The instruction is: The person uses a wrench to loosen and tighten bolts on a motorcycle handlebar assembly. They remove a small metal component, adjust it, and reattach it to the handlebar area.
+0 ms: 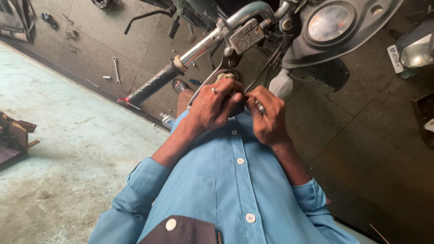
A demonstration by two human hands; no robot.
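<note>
Both my hands meet just below a motorcycle's handlebar (203,45). My left hand (214,108), with a ring on one finger, pinches something small against my right hand (266,117), which also wears a ring. What they hold is hidden between the fingertips; it may be a thin cable running up toward the brake lever (205,83). The black grip (151,86) points down left. A grey brake fluid box (246,36) sits on the bar. My light blue shirt fills the lower middle.
A round speedometer (330,21) sits at the top right above the dark tiled floor. A spanner (116,68) and small bits lie on the floor at upper left. Pale green concrete (58,149) spreads to the left. A small bottle (167,119) stands by my leg.
</note>
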